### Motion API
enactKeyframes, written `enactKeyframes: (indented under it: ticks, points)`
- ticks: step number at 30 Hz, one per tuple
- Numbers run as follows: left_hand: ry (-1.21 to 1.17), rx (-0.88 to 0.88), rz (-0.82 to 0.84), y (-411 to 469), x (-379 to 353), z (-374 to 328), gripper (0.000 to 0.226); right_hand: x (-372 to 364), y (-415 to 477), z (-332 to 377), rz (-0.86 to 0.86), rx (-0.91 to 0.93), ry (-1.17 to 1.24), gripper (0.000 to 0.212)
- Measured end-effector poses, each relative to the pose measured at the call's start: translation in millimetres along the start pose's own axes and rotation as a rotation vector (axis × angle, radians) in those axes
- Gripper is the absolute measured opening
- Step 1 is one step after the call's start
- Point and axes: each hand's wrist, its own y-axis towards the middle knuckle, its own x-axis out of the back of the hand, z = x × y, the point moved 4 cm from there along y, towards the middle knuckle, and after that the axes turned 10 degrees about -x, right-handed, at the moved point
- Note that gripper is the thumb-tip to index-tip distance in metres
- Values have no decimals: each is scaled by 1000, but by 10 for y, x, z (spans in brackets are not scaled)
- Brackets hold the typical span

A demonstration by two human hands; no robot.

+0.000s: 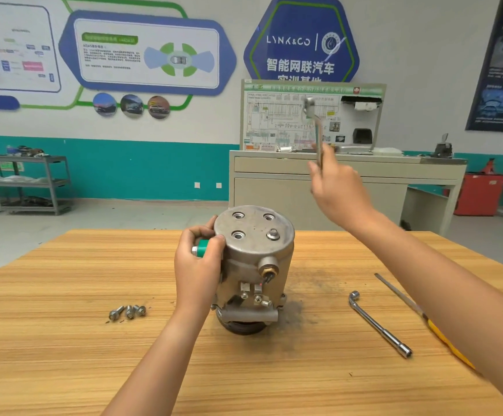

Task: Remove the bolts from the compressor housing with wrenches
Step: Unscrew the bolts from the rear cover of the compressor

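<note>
My left hand [199, 265] grips the side of the grey round metal compressor housing [256, 256] on the wooden table [64, 340]; my right hand [340, 190] clamps a silver wrench [317, 130] high. If it sits crooked on the last hex bolt [272, 234], I think it can slip

Table [64, 340]: wooden top, light striped grain, far edge and right corner in view. Lying directly on it:
- compressor housing [256, 265], grey metal, standing upright near the middle
- three bolts [127, 312], loose, close together, left of the housing and well apart from it
- L-shaped socket wrench [376, 322], flat, right of the housing
- screwdriver [406, 301], yellow handle, just beyond the wrench, partly hidden
- dark smudge [301, 307] beside the housing base
</note>
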Motion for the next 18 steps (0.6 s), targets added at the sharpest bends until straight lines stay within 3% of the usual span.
enactKeyframes:
  ticks: [4, 7, 15, 18]
  points:
    - [-15, -3, -28, -33, -13, -2, 15, 269, -686, 18, 170, 114, -375, 50]
    - [-17, 1, -39, -51, -16, -18, 15, 355, -1020, 28, 310, 95, -580, 61]
    - [32, -6, -58, -74, -26, -74, 16, 322, -1029, 142, 369, 54, -690, 70]
    - [41, 12, -56, -88, -37, -94, 16, 329, -1030, 274, 371, 116, -767, 72]
